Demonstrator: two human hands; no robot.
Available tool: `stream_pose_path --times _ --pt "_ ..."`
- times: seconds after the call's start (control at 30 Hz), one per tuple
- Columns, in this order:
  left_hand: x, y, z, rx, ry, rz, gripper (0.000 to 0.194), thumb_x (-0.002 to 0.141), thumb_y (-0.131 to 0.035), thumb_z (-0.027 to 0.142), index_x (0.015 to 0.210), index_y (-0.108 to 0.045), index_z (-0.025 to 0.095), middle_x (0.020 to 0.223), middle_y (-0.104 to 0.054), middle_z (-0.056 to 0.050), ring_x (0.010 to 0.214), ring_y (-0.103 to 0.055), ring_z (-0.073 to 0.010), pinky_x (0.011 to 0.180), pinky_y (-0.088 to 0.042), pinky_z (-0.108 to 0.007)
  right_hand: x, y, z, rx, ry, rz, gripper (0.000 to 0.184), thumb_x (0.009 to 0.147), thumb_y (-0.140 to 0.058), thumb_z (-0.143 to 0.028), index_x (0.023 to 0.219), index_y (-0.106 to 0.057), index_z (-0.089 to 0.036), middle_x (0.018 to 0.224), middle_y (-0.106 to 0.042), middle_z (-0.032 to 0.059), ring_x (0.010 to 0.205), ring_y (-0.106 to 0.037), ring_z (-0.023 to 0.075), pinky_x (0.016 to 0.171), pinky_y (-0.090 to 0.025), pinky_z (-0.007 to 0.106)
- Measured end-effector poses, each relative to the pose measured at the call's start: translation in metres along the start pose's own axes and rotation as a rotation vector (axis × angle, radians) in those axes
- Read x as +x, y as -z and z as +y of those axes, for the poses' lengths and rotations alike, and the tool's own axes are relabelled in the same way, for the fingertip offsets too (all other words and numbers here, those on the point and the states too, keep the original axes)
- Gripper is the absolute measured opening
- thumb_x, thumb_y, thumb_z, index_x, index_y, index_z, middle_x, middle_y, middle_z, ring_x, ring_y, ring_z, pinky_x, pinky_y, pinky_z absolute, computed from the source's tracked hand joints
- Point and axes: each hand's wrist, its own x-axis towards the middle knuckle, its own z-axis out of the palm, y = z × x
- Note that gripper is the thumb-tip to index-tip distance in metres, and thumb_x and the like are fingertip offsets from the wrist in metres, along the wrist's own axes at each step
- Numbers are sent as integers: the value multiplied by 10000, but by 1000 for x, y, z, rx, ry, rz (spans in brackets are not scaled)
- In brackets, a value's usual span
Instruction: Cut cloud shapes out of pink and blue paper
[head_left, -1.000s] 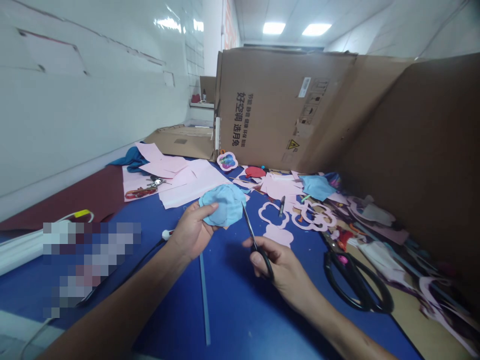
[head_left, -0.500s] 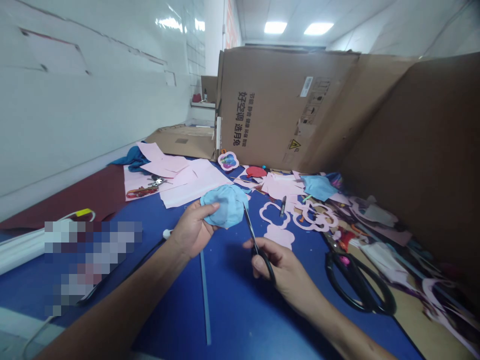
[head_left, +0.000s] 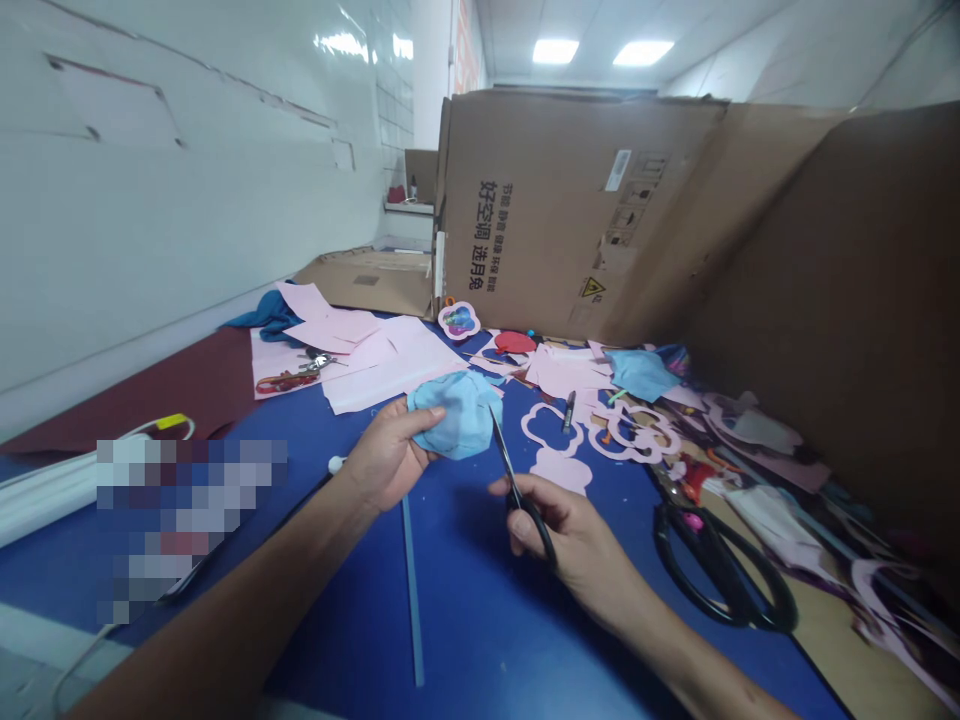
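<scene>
My left hand point(head_left: 394, 450) pinches a rounded piece of light blue cloth point(head_left: 457, 418) by its left side, thumb on top, raised over the blue tabletop point(head_left: 480, 630). Small black-handled scissors point(head_left: 517, 490) are in my right hand point(head_left: 551, 520), its fingers closed around the handles. The blades point up and away, and their tip meets the right edge of the cloth. Whether the blades are parted there is too small to tell. Below the hands, a thin blue strip point(head_left: 412, 590) lies on the table.
Large black-handled scissors point(head_left: 727, 570) lie at the right, beside a pile of scraps. Pink flower-shaped cutouts point(head_left: 551, 430) and pink paper sheets point(head_left: 397, 360) lie farther back. A big cardboard box point(head_left: 570, 220) stands behind them. At left are a white power strip point(head_left: 60, 495) and keys point(head_left: 319, 362).
Both hands keep nearly the same pose, with the scissor tip still at the cloth's right edge. The whole view has shifted slightly.
</scene>
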Motion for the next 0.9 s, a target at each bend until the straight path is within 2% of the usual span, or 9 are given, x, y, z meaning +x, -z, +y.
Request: stream_pose_path --times 0.3,0.9 --pt "1 1 3 15 -4 1 531 800 -833 170 1327 -767 155 1071 -835 -131 932 -802 -280 833 -651 -383 0 1 1 -21 12 -8 609 903 -722 -686 1228 -738 -172 699 -581 -26 666 -535 158 663 -388 296" --pt "6 12 12 43 20 -51 404 806 -810 134 1207 -799 87 1097 -828 -182 932 -806 -285 816 -656 -372 -2 0 -4 -40 1 -21 615 890 -720 -709 1204 -764 -182 666 -542 -36 644 -485 153 641 -372 296"
